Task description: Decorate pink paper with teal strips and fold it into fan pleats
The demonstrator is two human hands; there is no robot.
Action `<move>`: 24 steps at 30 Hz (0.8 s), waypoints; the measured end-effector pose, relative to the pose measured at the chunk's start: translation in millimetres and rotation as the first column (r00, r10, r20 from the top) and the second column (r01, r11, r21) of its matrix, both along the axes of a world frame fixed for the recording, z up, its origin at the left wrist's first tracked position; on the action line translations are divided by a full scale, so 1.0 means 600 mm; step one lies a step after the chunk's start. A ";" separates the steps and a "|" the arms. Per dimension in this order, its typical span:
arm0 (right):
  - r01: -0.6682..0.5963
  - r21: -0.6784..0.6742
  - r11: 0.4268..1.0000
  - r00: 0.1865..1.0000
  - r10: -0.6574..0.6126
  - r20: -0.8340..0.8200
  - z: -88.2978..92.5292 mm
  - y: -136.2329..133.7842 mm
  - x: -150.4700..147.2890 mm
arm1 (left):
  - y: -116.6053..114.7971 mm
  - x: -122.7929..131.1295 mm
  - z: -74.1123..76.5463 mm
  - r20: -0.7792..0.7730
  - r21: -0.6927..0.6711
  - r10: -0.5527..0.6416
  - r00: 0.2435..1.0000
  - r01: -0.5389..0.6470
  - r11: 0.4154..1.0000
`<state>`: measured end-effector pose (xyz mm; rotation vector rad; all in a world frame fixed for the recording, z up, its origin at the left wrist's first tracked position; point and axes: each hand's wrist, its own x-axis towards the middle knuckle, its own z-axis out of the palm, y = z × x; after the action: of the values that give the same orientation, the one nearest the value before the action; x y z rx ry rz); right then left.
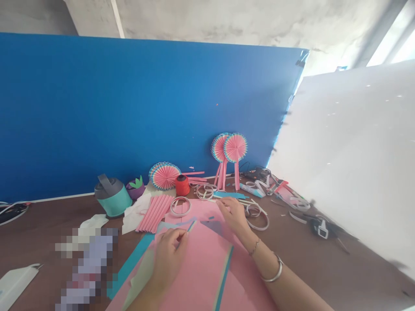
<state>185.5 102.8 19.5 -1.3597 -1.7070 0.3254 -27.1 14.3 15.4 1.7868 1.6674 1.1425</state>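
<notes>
A large pink paper sheet (201, 268) lies in front of me, with narrow blue and cream strips along its side edges. My left hand (169, 255) is on its left edge, thumb and forefinger pinched at the striped border near the far corner. My right hand (234, 217) hovers above more pink paper farther back, its fingers loosely bent and apart, with nothing visible in them. Close to its fingertips are a blue paper strip (230, 195) and a pale tape roll (257, 219). Another tape roll (180, 207) rests on the pink paper between the hands.
Pleated pink strips (154, 214), a round paper fan (164, 176) and a red spool (182, 185) sit at the back. Two fans on sticks (235, 147) lean against the blue partition (129, 108). A teal container (113, 198) stands left; a glue gun (19, 280) lies front left.
</notes>
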 end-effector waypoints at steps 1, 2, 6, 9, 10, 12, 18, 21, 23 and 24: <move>0.071 -0.005 0.997 0.994 -0.071 0.080 -0.002 0.004 0.007 | 0.003 -0.002 0.000 0.092 -0.055 0.021 0.996 -0.016 0.998; 0.134 0.002 0.991 0.979 -0.133 0.157 -0.005 0.006 0.012 | 0.005 -0.003 -0.001 0.178 -0.102 0.044 0.983 -0.026 0.994; 0.263 0.066 0.962 0.909 -0.270 0.316 -0.013 0.007 0.022 | 0.015 -0.011 -0.003 0.431 -0.199 0.148 0.890 -0.066 0.978; 0.280 0.106 0.954 0.888 -0.299 0.349 -0.015 0.007 0.023 | 0.019 -0.016 -0.003 0.577 -0.256 0.211 0.789 -0.070 0.964; 0.289 0.130 0.949 0.882 -0.316 0.350 -0.015 0.007 0.023 | 0.020 -0.017 -0.003 0.615 -0.267 0.230 0.754 -0.074 0.961; 0.297 0.176 0.938 0.873 -0.342 0.349 -0.014 0.007 0.024 | 0.023 -0.020 -0.002 0.674 -0.273 0.258 0.692 -0.091 0.958; 0.250 0.160 0.955 0.888 -0.291 0.356 -0.012 0.004 0.020 | 0.027 -0.023 0.009 0.756 -0.271 0.274 0.595 -0.096 0.958; 0.225 0.126 0.966 0.898 -0.256 0.357 -0.013 0.004 0.018 | 0.026 -0.022 0.011 0.775 -0.272 0.259 0.576 -0.066 0.960; 0.224 0.128 0.966 0.902 -0.255 0.348 -0.014 0.006 0.019 | 0.027 -0.021 0.008 0.777 -0.264 0.246 0.579 -0.055 0.963; 0.226 0.122 0.966 0.901 -0.255 0.350 -0.014 0.007 0.020 | 0.027 -0.021 0.007 0.779 -0.256 0.238 0.580 -0.051 0.965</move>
<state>197.8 106.7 11.1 -1.6266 -1.7955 -0.1453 -39.5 30.7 19.5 0.7546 1.2784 1.4795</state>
